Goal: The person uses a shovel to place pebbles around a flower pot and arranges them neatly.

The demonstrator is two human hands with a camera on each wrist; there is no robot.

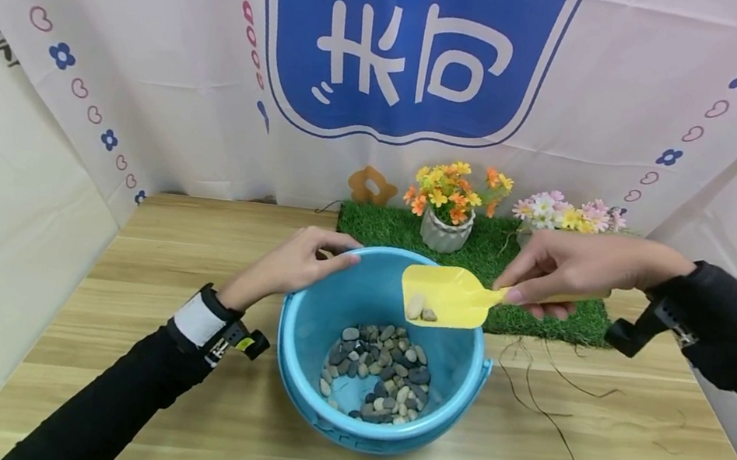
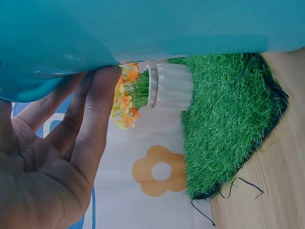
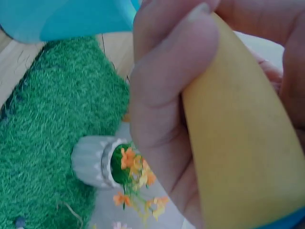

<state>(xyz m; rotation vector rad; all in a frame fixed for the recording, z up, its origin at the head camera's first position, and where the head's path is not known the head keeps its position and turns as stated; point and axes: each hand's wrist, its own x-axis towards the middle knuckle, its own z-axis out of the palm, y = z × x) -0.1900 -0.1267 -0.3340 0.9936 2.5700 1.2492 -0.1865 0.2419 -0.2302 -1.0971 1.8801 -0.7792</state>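
Observation:
A blue bucket stands on the wooden table, with several grey and tan pebbles on its bottom. The left hand grips the bucket's rim at the far left; in the left wrist view its fingers lie against the outer wall. In the right hand is a yellow toy shovel, gripped by its handle. The shovel's blade is held over the far right part of the bucket's mouth and carries a few pebbles near its tip.
Behind the bucket lies a green artificial grass mat bearing a white pot of orange and yellow flowers. Pink and white flowers stand to its right. Dark loose threads trail onto the table. A printed curtain hangs at the back.

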